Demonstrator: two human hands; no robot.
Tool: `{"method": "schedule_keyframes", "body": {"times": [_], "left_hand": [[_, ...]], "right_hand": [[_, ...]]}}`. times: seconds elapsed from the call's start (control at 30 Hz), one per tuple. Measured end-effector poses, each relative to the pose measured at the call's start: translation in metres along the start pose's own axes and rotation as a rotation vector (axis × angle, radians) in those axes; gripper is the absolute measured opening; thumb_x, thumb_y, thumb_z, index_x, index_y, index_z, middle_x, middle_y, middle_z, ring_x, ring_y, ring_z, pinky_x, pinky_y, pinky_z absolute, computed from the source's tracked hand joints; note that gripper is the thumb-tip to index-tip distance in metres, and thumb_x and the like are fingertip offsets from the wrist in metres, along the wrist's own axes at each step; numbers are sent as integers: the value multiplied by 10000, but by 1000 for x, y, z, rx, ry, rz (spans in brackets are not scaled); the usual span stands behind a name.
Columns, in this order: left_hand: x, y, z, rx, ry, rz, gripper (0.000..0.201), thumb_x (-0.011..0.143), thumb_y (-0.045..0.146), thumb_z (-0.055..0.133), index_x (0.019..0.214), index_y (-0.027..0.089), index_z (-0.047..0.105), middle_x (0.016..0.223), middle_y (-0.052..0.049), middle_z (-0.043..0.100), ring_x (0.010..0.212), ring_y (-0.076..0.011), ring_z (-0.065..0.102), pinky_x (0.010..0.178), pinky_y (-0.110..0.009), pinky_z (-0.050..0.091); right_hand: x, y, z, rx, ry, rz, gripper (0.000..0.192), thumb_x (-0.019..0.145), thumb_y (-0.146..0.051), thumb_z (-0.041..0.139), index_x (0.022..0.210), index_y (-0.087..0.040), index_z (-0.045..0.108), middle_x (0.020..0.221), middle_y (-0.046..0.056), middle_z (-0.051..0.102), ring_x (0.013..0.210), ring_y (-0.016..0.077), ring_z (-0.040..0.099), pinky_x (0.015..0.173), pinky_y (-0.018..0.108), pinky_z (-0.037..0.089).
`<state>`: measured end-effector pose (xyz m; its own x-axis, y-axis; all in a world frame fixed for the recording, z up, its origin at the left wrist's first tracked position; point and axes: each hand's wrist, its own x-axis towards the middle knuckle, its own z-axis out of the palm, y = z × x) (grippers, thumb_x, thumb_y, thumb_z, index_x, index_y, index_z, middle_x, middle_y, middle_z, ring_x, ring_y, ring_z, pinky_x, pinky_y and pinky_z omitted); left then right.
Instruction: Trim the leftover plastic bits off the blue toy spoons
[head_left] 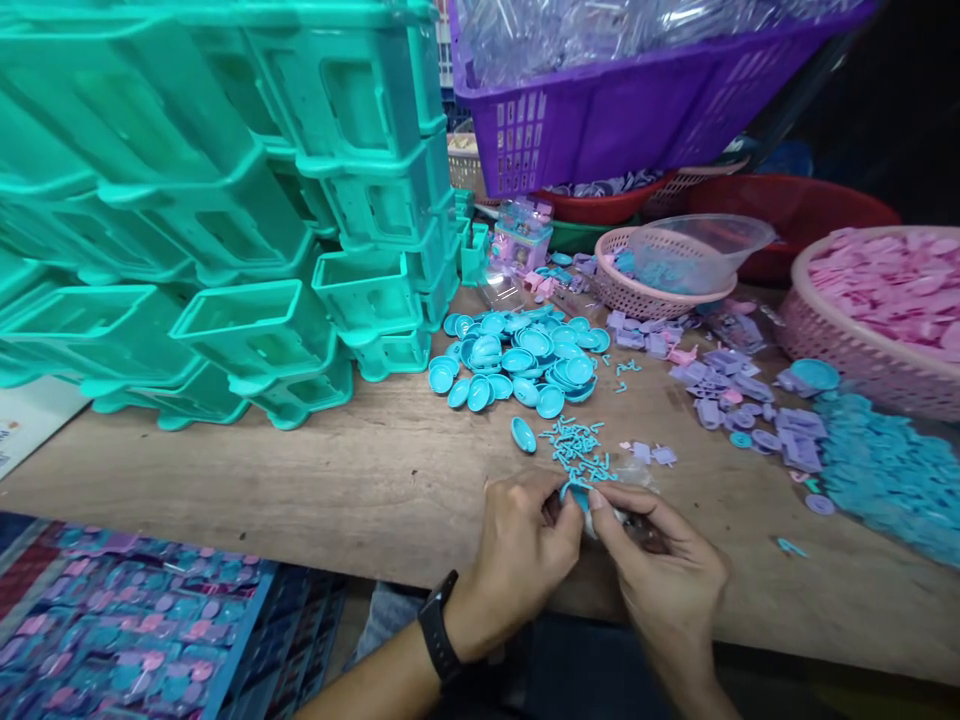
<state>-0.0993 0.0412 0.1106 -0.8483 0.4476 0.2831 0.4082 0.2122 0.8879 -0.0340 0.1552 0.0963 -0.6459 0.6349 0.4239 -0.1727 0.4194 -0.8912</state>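
Note:
Both hands meet at the table's near edge over a small blue plastic oval dish (576, 494). My left hand (529, 535), with a black band on its wrist, pinches the dish's left side. On the other side, the fingers of my right hand (660, 550) press against it, partly hiding it. Something pale shows under the right fingers, too covered to make out. Just beyond lies a scatter of tiny blue hook-shaped pieces (577, 445). A single oval dish (523, 435) rests beside them, and a heap of similar dishes (525, 355) sits farther back.
Stacked green plastic boxes (262, 320) fill the left. A purple crate (585, 135) of clear plastic stands at the back. Rightward are a pink basket (847, 325), purple parts (724, 380) and a blue pile (892, 470). Packed pieces (135, 620) lie below left.

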Motion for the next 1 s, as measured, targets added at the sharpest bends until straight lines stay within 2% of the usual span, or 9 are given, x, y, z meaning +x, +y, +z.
{"method": "schedule_keyframes", "body": {"times": [0.17,0.3,0.43,0.53,0.63,0.7,0.77,0.9,1.0], "left_hand": [[-1,-7,-5,312,-5,275,158,894,88,515,795,168,608,755,-61,673,690,-199,614,614,-298,401],[2,-9,-5,397,-32,405,184,913,82,461,857,169,614,813,-84,667,768,-241,620,683,-342,480],[-1,-4,0,282,-85,364,167,961,161,517,1072,158,642,939,-83,703,871,-242,652,779,-368,535],[0,-9,-4,159,-45,313,200,955,270,619,1127,171,642,950,-62,721,873,-221,671,784,-346,543],[14,-21,-20,214,64,189,79,958,221,581,975,178,645,880,-51,696,810,-202,653,738,-327,523],[30,-28,-31,320,98,86,106,948,201,574,1028,165,633,906,-63,673,812,-207,634,757,-344,522],[45,-34,-38,443,48,10,177,942,230,596,1097,149,627,947,-77,649,828,-220,617,776,-367,522],[58,-35,-38,564,-105,-33,98,927,237,611,936,149,652,944,-83,615,860,-237,598,783,-370,504],[53,-32,-36,510,-101,1,75,891,110,583,903,161,637,922,-65,632,863,-224,602,780,-343,475]], "right_hand": [[2,3,5,-21,-18,33,50,794,-266,774,766,-227,765,736,-4,754,665,122,704,661,181,580],[-3,0,10,-40,-5,0,96,779,-279,763,711,-214,747,722,18,750,648,145,701,626,209,579],[3,-3,-10,-117,8,77,193,774,-404,779,759,-213,754,710,23,748,603,162,689,592,243,561],[33,6,-47,-441,101,95,366,765,-584,726,806,-221,757,718,32,737,616,191,667,583,298,501],[70,25,-82,-786,155,21,545,805,-720,571,856,-217,773,720,55,728,648,235,655,644,372,471],[85,34,-93,-852,142,-110,617,868,-719,479,936,-187,784,907,111,765,819,284,696,764,422,504],[85,36,-88,-825,102,-255,553,926,-640,487,987,-175,780,1062,138,752,970,296,692,870,431,505],[55,25,-49,-593,-205,-342,271,969,-441,589,956,-234,763,937,49,744,856,213,693,773,347,512],[38,19,-21,-632,-378,-383,262,1007,-355,529,1003,-242,765,972,61,730,918,236,667,789,375,514]]}}
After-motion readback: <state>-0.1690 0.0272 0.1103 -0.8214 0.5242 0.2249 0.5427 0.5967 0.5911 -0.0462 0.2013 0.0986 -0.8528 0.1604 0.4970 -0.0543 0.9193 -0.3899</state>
